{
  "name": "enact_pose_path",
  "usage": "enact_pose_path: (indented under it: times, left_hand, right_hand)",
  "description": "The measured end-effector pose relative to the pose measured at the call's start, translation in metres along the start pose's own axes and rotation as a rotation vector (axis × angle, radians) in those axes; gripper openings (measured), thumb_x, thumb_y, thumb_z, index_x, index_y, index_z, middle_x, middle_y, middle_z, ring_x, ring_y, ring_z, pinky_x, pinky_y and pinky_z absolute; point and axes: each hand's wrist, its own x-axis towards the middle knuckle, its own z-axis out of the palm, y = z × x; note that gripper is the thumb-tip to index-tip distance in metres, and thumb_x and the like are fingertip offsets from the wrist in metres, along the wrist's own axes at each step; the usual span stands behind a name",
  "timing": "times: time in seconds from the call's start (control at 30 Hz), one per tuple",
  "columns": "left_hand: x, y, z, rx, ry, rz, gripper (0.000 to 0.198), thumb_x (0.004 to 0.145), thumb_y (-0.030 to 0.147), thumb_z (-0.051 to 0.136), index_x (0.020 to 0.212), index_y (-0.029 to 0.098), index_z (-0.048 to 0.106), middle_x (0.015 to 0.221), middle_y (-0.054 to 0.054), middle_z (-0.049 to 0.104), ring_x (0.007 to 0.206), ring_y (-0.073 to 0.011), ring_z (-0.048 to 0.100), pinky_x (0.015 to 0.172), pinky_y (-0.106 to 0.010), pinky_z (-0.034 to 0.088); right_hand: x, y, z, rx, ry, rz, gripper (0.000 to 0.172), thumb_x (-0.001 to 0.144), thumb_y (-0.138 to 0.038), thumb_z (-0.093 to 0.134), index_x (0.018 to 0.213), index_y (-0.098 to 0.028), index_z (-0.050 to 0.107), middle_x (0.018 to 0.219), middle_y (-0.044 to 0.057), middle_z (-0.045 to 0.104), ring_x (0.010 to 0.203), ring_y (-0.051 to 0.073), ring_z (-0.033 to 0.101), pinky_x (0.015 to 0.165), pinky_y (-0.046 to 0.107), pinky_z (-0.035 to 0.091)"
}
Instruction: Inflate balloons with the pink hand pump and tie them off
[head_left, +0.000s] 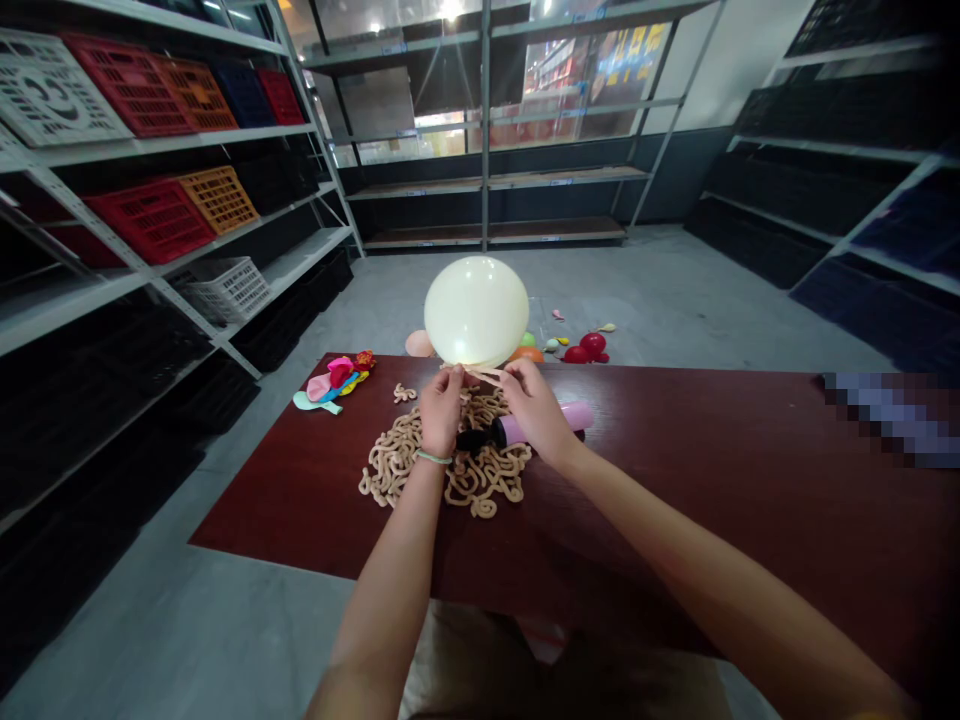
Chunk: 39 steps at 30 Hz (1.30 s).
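Note:
A round pale-yellow inflated balloon (477, 310) stands above the table's far edge, its neck pointing down at my fingers. My left hand (442, 408) is closed, pinching at the balloon's neck. My right hand (534, 408) is closed too, its fingertips gripping a thin pale strip stretched from the neck; whether this is the balloon's own lip or a separate strand I cannot tell. Beneath both hands lies a heap of tan curly strands (395, 455). A pink cylinder with a black end, like a hand balloon pump (576, 416), rests on the heap, partly behind my right wrist.
Several flat coloured balloons (337, 380) lie at the left of the dark red table (675, 470). Beyond it, small inflated balloons (592, 343) are on the floor. A blurred patch (892, 415) covers the right edge. Shelves with crates (157, 215) stand left, with bare-looking racks behind.

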Motion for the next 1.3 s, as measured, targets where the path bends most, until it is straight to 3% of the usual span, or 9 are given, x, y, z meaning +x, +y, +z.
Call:
enact_pose_path:
  times: [0.17,0.33,0.5,0.63,0.7,0.83,1.0,1.17,1.3]
  left_hand:
    - [-0.003,0.005,0.007,0.024,-0.048,-0.033,0.038,0.09,0.049,0.057,0.078,0.016,0.072,0.077,-0.005,0.074,0.075,-0.0182,0.068,0.076,-0.029,0.051]
    - [0.003,0.025,0.016,0.192,-0.055,0.063,0.036,0.09,0.047,0.057,0.078,0.018,0.074,0.078,-0.005,0.075,0.076,-0.0192,0.069,0.075,-0.028,0.051]
    - [0.011,0.039,0.032,0.278,-0.108,0.105,0.029,0.089,0.042,0.058,0.081,0.019,0.074,0.077,-0.005,0.075,0.073,-0.0181,0.069,0.073,-0.028,0.051]
    - [0.016,0.02,0.049,0.073,-0.155,-0.06,0.028,0.088,0.04,0.057,0.076,0.017,0.068,0.074,-0.005,0.072,0.065,-0.016,0.066,0.067,-0.029,0.053]
    - [0.016,0.01,0.054,0.108,-0.155,-0.083,0.027,0.086,0.037,0.058,0.07,0.017,0.065,0.068,-0.004,0.07,0.061,-0.0151,0.063,0.064,-0.028,0.052]
    - [0.009,0.002,0.054,0.338,-0.107,-0.026,0.026,0.084,0.031,0.058,0.064,0.017,0.065,0.062,-0.003,0.067,0.059,-0.0151,0.06,0.062,-0.027,0.046]
    - [-0.001,0.005,0.053,0.342,-0.107,-0.018,0.028,0.088,0.039,0.058,0.073,0.017,0.067,0.068,-0.003,0.069,0.064,-0.0161,0.062,0.064,-0.026,0.045]
    - [-0.012,0.013,0.051,0.395,-0.143,0.173,0.023,0.091,0.038,0.058,0.086,0.019,0.07,0.083,-0.004,0.073,0.076,-0.017,0.064,0.073,-0.026,0.044]
    - [-0.016,0.017,0.051,0.447,-0.217,0.227,0.017,0.091,0.031,0.058,0.087,0.02,0.071,0.083,-0.003,0.072,0.075,-0.0168,0.063,0.072,-0.026,0.043]
  right_hand:
    - [-0.012,-0.011,-0.034,-0.585,0.108,-0.231,0.024,0.098,-0.039,0.037,0.101,-0.023,0.055,0.085,0.004,0.068,0.067,0.018,0.059,0.06,0.029,0.032]
    - [0.0,-0.02,-0.058,-0.848,0.151,-0.353,0.032,0.101,-0.036,0.032,0.102,-0.021,0.06,0.08,0.005,0.071,0.066,0.019,0.061,0.056,0.028,0.025]
    - [0.008,-0.007,-0.074,-0.829,0.212,-0.243,0.035,0.102,-0.039,0.031,0.106,-0.02,0.06,0.086,0.006,0.072,0.065,0.019,0.061,0.057,0.028,0.027]
    - [0.006,0.014,-0.074,-0.808,0.2,-0.224,0.036,0.102,-0.039,0.03,0.109,-0.021,0.06,0.088,0.006,0.073,0.069,0.019,0.063,0.057,0.027,0.028]
    - [0.003,0.024,-0.072,-0.812,0.179,-0.235,0.035,0.102,-0.036,0.031,0.105,-0.021,0.062,0.086,0.006,0.073,0.071,0.019,0.064,0.057,0.028,0.028]
    - [-0.007,0.032,-0.071,-0.858,0.091,-0.331,0.036,0.102,-0.031,0.031,0.102,-0.02,0.065,0.084,0.009,0.071,0.072,0.02,0.062,0.058,0.029,0.031]
    - [-0.014,0.031,-0.073,-0.839,-0.01,-0.44,0.038,0.102,-0.028,0.03,0.112,-0.02,0.066,0.092,0.011,0.072,0.082,0.022,0.061,0.068,0.032,0.04]
    - [-0.013,0.038,-0.077,-0.855,0.095,-0.417,0.037,0.102,-0.027,0.034,0.125,-0.02,0.063,0.104,0.011,0.073,0.091,0.022,0.063,0.076,0.032,0.044]
    - [-0.01,0.043,-0.082,-0.881,0.121,-0.44,0.037,0.102,-0.026,0.035,0.128,-0.02,0.061,0.114,0.011,0.072,0.1,0.023,0.064,0.079,0.033,0.044]
